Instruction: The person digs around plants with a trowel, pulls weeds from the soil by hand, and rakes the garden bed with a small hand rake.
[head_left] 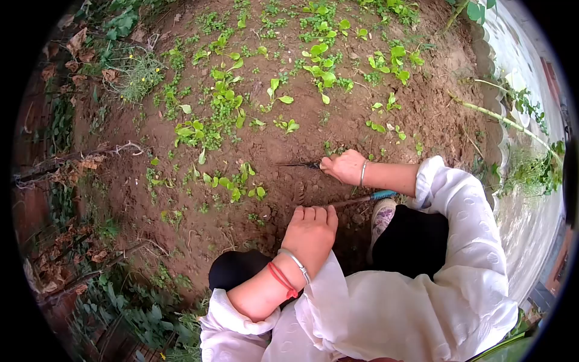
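My right hand (344,167) is closed around the end of a thin dark pointed tool (298,165), which lies low over the brown soil and points left. Lower down, my left hand (312,232) has its back up and its fingers bent and pressed together; what is under them is hidden. A thin shaft with a turquoise grip (383,195) runs from beside my left fingertips to below my right wrist. Small green seedlings (235,186) grow in the soil left of both hands.
More leafy seedlings (322,72) stand farther up the bed. Dry branches (78,158) and weeds edge the left side. A pale sheet (522,241) and a long green stem (503,119) are at the right. A patterned shoe (383,218) is below my right wrist.
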`<act>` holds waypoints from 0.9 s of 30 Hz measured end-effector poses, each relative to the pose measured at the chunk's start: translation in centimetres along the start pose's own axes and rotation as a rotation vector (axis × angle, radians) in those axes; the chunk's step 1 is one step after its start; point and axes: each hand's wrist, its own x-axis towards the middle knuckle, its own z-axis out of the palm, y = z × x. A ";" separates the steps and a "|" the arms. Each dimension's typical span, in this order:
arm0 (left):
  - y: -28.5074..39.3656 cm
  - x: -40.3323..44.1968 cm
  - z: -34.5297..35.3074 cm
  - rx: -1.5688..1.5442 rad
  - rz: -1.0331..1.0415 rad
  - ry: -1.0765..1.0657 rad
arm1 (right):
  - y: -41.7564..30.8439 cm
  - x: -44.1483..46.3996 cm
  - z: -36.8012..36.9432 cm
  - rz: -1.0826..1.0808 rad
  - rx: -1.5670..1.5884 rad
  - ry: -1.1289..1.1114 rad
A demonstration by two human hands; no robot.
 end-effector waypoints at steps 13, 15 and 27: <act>0.6 -0.7 -1.0 0.026 -0.037 0.017 | 4.7 3.1 -2.2 0.633 0.690 0.347; 0.6 -1.0 -1.5 0.031 -0.024 0.031 | 5.4 3.4 -1.4 0.691 0.975 0.229; 0.9 -1.6 -1.4 -0.002 0.012 -0.020 | 4.0 9.1 1.3 0.756 1.432 0.289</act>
